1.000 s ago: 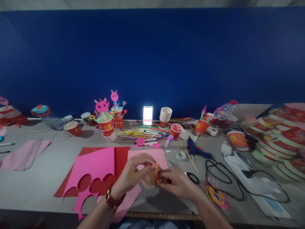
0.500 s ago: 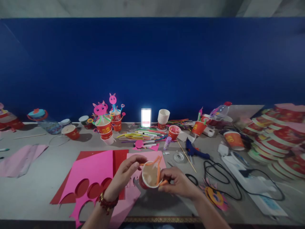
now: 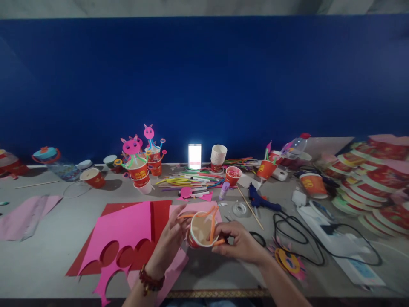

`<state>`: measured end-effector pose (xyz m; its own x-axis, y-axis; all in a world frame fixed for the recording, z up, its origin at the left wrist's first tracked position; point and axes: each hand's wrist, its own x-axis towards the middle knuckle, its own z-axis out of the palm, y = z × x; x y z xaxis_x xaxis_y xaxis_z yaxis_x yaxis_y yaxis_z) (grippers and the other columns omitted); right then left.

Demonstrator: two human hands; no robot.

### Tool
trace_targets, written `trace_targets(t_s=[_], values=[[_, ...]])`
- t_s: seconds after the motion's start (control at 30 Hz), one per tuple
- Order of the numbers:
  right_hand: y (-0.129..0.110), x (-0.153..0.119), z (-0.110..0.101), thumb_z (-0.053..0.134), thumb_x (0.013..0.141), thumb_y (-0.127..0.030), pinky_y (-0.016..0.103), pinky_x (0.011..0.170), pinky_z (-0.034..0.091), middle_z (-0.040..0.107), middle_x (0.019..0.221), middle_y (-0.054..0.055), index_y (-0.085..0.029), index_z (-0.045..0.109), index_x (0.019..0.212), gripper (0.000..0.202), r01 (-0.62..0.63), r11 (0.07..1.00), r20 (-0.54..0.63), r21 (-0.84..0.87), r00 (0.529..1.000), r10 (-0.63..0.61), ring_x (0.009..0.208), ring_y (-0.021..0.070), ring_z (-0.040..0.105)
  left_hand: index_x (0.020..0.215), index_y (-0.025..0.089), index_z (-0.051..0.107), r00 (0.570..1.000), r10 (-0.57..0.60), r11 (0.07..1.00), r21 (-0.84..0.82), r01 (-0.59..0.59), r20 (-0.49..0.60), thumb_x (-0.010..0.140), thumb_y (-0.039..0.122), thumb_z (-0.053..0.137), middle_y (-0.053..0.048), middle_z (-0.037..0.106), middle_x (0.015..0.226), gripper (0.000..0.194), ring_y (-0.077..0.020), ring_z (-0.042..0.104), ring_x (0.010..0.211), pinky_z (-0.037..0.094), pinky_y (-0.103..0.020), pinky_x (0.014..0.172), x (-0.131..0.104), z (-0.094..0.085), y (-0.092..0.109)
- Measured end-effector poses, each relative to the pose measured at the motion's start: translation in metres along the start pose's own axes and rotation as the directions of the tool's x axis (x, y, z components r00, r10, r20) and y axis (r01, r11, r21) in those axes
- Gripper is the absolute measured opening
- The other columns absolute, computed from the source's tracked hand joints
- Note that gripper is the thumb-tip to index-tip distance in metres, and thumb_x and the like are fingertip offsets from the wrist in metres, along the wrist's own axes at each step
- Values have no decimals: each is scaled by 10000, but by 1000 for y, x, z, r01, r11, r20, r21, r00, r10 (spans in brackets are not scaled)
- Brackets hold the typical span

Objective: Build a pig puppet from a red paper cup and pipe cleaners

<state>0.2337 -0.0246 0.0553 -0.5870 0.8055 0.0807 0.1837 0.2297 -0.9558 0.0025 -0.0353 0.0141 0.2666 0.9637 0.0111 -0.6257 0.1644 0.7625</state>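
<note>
In the head view, holding a paper cup (image 3: pixel 200 232) above the bench (image 3: pixel 35 268), between left hand (image 3: pixel 171 232) and right hand (image 3: pixel 234 243), with its mouth tipped toward the camera. Pinching the cup's right rim with the right hand, thumb low and fingers curled, right beside orange strips (image 3: pixel 212 228) at the mouth. Curving along the cup's left side with the left hand, fingers loosely spread and not closed; hard to tell how firmly touching. Angling both forearms inward toward the cup, with a beaded bracelet (image 3: pixel 151 279) on the left wrist. Left of the cup, with a magenta sheet (image 3: pixel 128 221) over red paper (image 3: pixel 161 213); beyond it to the right, with a blue glue gun (image 3: pixel 263 202).
</note>
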Motion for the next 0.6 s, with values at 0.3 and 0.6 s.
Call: trace_targets(t_s=[0.3, 0.6], values=[[4, 0, 4, 769, 780, -572, 191, 436, 293, 483, 555, -58, -161, 633, 715, 438, -84, 985, 41, 152, 996, 79, 447, 73, 414, 1175, 232, 690, 989, 137, 968, 218, -121, -60, 816, 318, 800, -95, 712, 1154, 385, -249, 664, 1094, 508, -351, 964, -8, -10, 2], [12, -4, -2, 791, 788, -533, 186, 504, 345, 570, 654, -24, -150, 627, 725, 421, 46, 978, 63, 203, 996, -60, 535, 77, 450, 921, 206, 775, 981, 190, 873, 450, -191, 48, 855, 293, 762, -43, 709, 862, 110, -167, 680, 808, 543, -260, 767, -2, -2, 19]])
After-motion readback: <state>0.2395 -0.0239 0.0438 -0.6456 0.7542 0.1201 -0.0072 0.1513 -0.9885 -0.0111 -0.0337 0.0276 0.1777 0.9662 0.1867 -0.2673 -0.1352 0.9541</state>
